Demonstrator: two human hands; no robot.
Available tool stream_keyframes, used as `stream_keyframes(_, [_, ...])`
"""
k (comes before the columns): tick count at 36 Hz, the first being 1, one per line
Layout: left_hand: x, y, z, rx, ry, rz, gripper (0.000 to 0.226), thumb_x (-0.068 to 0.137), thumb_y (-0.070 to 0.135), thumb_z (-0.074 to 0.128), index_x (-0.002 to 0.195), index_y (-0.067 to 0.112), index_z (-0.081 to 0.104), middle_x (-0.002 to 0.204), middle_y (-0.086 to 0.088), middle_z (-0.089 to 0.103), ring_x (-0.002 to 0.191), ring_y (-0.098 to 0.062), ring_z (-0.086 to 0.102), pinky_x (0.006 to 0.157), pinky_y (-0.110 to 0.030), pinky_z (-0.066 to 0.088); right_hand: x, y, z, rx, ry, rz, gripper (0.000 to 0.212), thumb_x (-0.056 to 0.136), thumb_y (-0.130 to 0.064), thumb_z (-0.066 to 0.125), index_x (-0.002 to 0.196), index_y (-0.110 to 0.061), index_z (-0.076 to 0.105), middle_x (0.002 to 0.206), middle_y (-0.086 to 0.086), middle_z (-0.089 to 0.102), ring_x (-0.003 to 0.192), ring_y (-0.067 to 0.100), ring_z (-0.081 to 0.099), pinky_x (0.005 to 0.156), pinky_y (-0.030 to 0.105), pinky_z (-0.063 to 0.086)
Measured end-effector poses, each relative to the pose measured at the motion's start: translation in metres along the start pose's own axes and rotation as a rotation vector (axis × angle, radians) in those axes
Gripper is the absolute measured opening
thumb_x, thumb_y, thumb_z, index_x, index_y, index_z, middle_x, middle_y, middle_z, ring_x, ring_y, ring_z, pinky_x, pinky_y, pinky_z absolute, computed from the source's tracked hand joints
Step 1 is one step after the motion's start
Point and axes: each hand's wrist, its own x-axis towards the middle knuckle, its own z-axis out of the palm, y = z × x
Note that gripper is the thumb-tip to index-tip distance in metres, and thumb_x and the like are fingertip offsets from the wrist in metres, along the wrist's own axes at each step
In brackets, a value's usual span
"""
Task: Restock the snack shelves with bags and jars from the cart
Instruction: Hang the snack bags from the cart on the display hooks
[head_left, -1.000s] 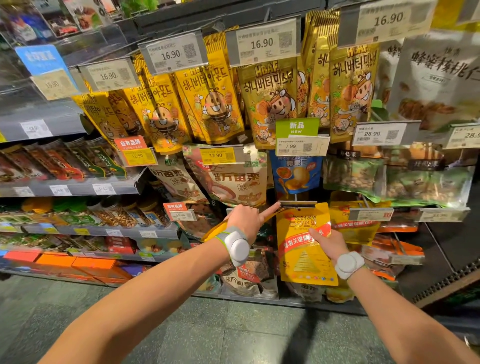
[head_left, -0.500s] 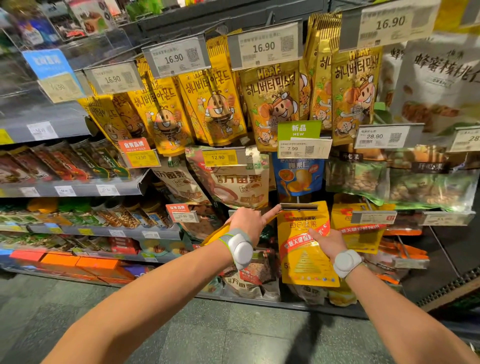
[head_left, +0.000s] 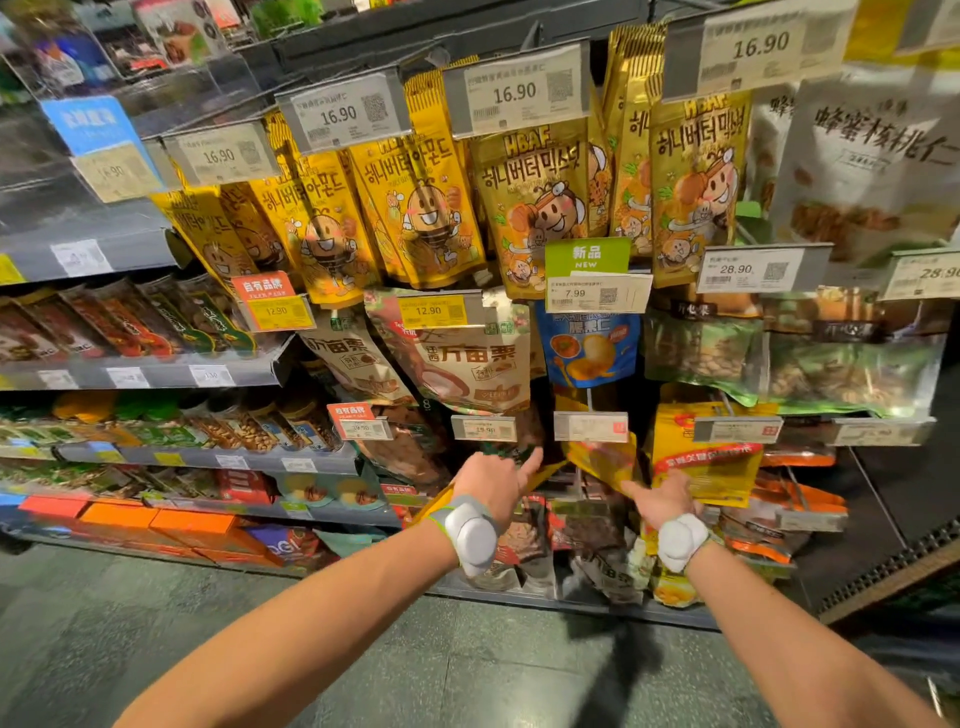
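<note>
1. Shelves of grey metal (head_left: 156, 371) are seen well to the left of the left hand. They are stocked with dark striped snack bags (head_left: 130, 322) above and clear jars of nuts (head_left: 249, 426) below, and flat orange boxes (head_left: 171, 519) lie on the lowest level.
2. The left hand (head_left: 488, 483) is held out toward the lower hooks, with a white padded wristband (head_left: 470, 535) worn behind it. Its fingers are curled, and only the forefinger is stretched up and to the right.
3. A flat plain yellow snack bag (head_left: 543, 475) is gripped in that hand. Only its edge is shown, under the hand and just past the forefinger.
4. Above both hands, beige chestnut bags with brown lettering (head_left: 467, 358) and a blue snack bag (head_left: 589, 353) are hung on hooks. Golden bags printed with a cartoon nut figure (head_left: 426, 208) are hung higher up.
5. Between the hands, just under a pale blank price tag (head_left: 590, 427), a tilted yellow bag (head_left: 602, 460) is seen, blurred.
6. The right hand (head_left: 660, 501) is turned back-up, with its thumb stretched to the left. Its fingers are hidden, so whether anything is gripped cannot be told.
7. A yellow bag with a red band (head_left: 706, 467) is hung just above and to the right of the right hand, and its lower corner is met by that hand.
</note>
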Motion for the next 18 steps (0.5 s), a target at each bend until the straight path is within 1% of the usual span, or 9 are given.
stream_keyframes(1, [-0.002,0.006,0.009,-0.029,0.002,0.002,0.088,0.098,0.015,0.05,0.159,0.02,-0.013,0.11,-0.006,0.067,0.095,-0.026,0.068,0.072,-0.033,0.051,-0.001,0.004,0.001,0.007,-0.023,0.008,0.093,0.088,-0.042,0.073,0.153,0.001,0.021,0.15,0.021,0.041,0.139,0.041,0.036,0.112,0.047,0.035])
stream_keyframes(3, [-0.008,0.02,0.021,-0.163,0.046,-0.019,0.08,0.097,0.025,0.049,0.161,0.022,0.001,0.113,-0.007,0.067,0.099,-0.028,0.067,0.067,-0.033,0.043,-0.009,0.013,-0.002,0.034,-0.095,-0.003,0.071,0.094,-0.041,0.066,0.143,0.003,0.039,0.122,0.017,0.06,0.11,0.033,0.058,0.085,0.039,0.049])
stream_keyframes(5, [-0.007,0.033,0.033,-0.397,0.06,-0.066,0.077,0.091,0.039,0.049,0.159,0.023,0.017,0.114,-0.01,0.067,0.103,-0.032,0.066,0.073,-0.036,0.049,-0.017,0.023,-0.006,0.085,-0.179,-0.03,0.06,0.096,-0.053,0.053,0.119,0.003,0.056,0.084,0.009,0.054,0.071,0.021,0.053,0.064,0.03,0.036])
stream_keyframes(7, [-0.002,0.05,0.044,-0.638,-0.023,-0.108,0.081,0.084,0.049,0.058,0.154,0.026,0.023,0.12,-0.012,0.067,0.11,-0.036,0.065,0.087,-0.04,0.053,-0.017,0.039,-0.012,0.139,-0.216,-0.048,0.082,0.09,-0.068,0.049,0.11,0.01,0.059,0.066,0.009,0.039,0.053,0.017,0.038,0.06,0.028,0.028])
stream_keyframes(9, [0.005,0.066,0.053,-0.811,-0.105,-0.144,0.09,0.072,0.059,0.069,0.146,0.037,0.023,0.126,-0.01,0.066,0.117,-0.035,0.063,0.1,-0.047,0.049,-0.007,0.058,-0.015,0.197,-0.261,-0.027,0.093,0.073,-0.085,0.054,0.117,-0.003,0.06,0.081,0.011,0.054,0.064,0.02,0.05,0.061,0.027,0.035])
stream_keyframes(10, [0.01,0.078,0.058,-0.876,-0.101,-0.168,0.094,0.064,0.065,0.069,0.142,0.04,0.023,0.128,-0.007,0.065,0.119,-0.033,0.062,0.105,-0.051,0.045,-0.002,0.07,-0.02,0.235,-0.299,0.012,0.093,0.069,-0.087,0.056,0.127,-0.014,0.056,0.103,0.01,0.061,0.079,0.021,0.057,0.064,0.028,0.042])
stream_keyframes(13, [0.021,0.103,0.062,-1.115,-0.068,-0.227,0.101,0.064,0.06,0.072,0.149,0.031,0.026,0.134,-0.008,0.061,0.119,-0.031,0.06,0.104,-0.048,0.045,-0.026,0.07,-0.042,0.364,-0.427,0.075,0.083,0.084,-0.068,0.059,0.151,-0.026,0.031,0.144,0.004,0.05,0.11,0.025,0.062,0.079,0.037,0.053])
stream_keyframes(15, [0.019,0.123,0.045,-1.298,-0.029,-0.2,0.095,0.067,0.053,0.081,0.144,0.019,0.036,0.13,-0.005,0.062,0.116,-0.025,0.061,0.096,-0.037,0.047,-0.037,0.075,-0.062,0.419,-0.457,0.048,0.081,0.087,-0.057,0.065,0.151,-0.025,0.029,0.147,0.002,0.048,0.118,0.029,0.06,0.088,0.041,0.053])
stream_keyframes(18, [0.022,0.147,0.026,-1.497,0.021,-0.225,0.086,0.07,0.043,0.089,0.137,0.018,0.043,0.125,-0.002,0.065,0.115,-0.023,0.062,0.09,-0.028,0.049,-0.045,0.089,-0.085,0.513,-0.426,-0.021,0.086,0.077,-0.049,0.082,0.144,-0.027,0.033,0.135,0.002,0.059,0.114,0.024,0.06,0.084,0.041,0.049])
